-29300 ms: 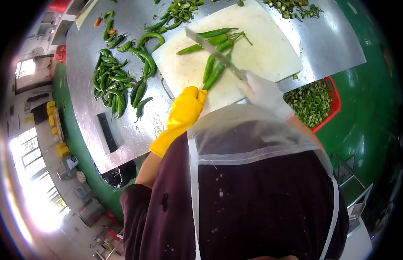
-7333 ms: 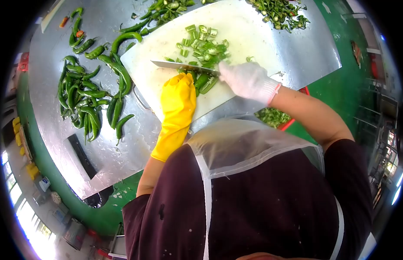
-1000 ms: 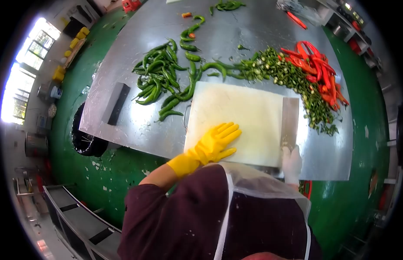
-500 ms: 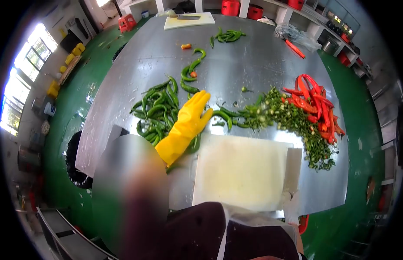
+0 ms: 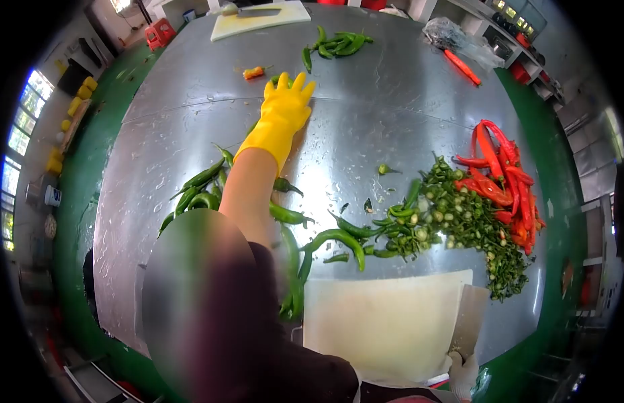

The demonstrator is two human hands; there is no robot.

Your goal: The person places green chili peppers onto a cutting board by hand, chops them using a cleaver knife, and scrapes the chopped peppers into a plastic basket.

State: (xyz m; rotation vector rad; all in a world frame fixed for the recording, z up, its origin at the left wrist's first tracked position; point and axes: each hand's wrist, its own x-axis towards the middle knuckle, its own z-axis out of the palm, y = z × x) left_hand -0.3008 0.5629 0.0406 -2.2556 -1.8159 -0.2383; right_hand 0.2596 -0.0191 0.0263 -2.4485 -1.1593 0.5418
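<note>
My left hand (image 5: 285,107), in a yellow rubber glove, stretches far out over the metal table with fingers spread. A green chili pepper (image 5: 275,80) shows at its fingertips; whether they touch it I cannot tell. At the lower right, my right hand (image 5: 463,373), in a whitish glove, grips a cleaver (image 5: 470,320) whose blade lies along the right edge of the white cutting board (image 5: 379,322). Green chilies (image 5: 203,176) lie left of my left forearm, partly hidden by it. More green chilies (image 5: 339,238) lie just beyond the board.
Chopped green chili (image 5: 466,215) spreads right of the board, beside a pile of red chilies (image 5: 506,168). Further back are green chilies (image 5: 339,44), an orange pepper piece (image 5: 254,72), another cutting board (image 5: 258,20) with a knife, a plastic bag (image 5: 453,35) and a red chili (image 5: 463,67).
My left hand has reached forward from the near green chilies to the far row, its fingers spreading. The view has shifted. My right hand still holds the cleaver by the board.
</note>
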